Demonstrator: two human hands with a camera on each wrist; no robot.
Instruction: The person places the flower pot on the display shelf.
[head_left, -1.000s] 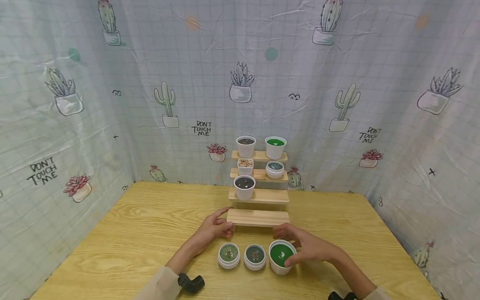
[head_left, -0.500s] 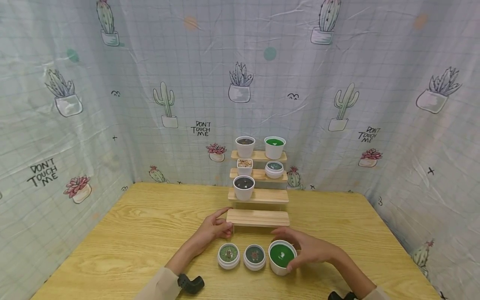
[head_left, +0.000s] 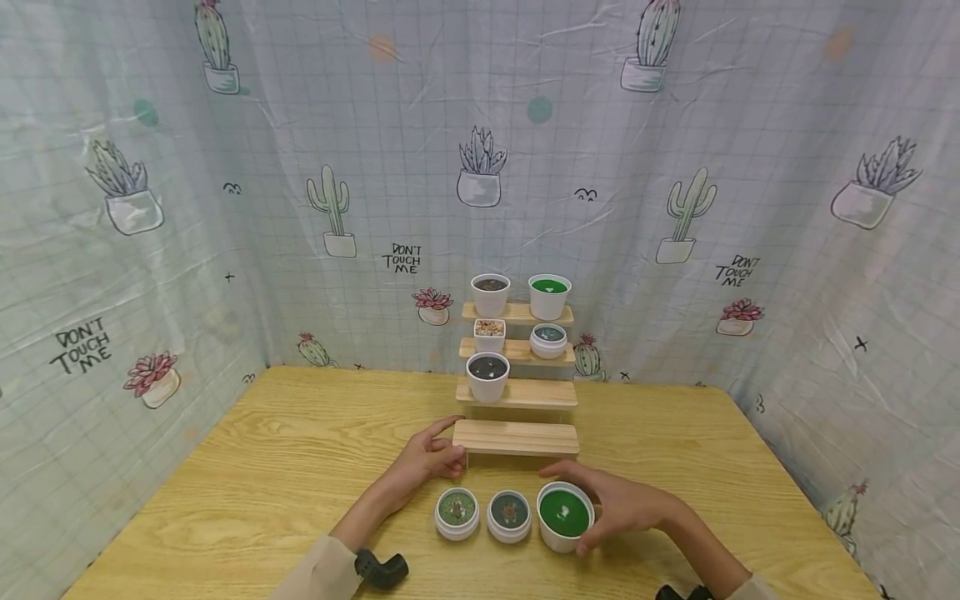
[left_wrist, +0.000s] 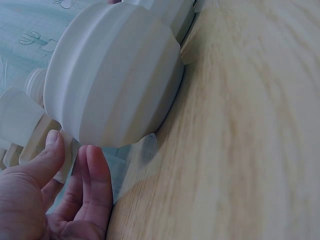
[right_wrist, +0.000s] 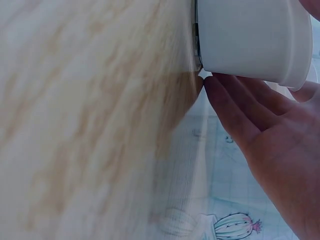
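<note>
Green tops the cup (head_left: 556, 542) your right hand (head_left: 621, 502) curls around; hold it level while your left hand (head_left: 420, 463) pinches the bottom shelf (head_left: 517, 435).

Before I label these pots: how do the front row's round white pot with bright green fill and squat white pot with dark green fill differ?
The bright-filled pot is larger than the dark-filled pot. The right hand curves around the bright-filled one; neither hand touches the dark-filled one. Both are white, round-mouthed and upright.
</note>
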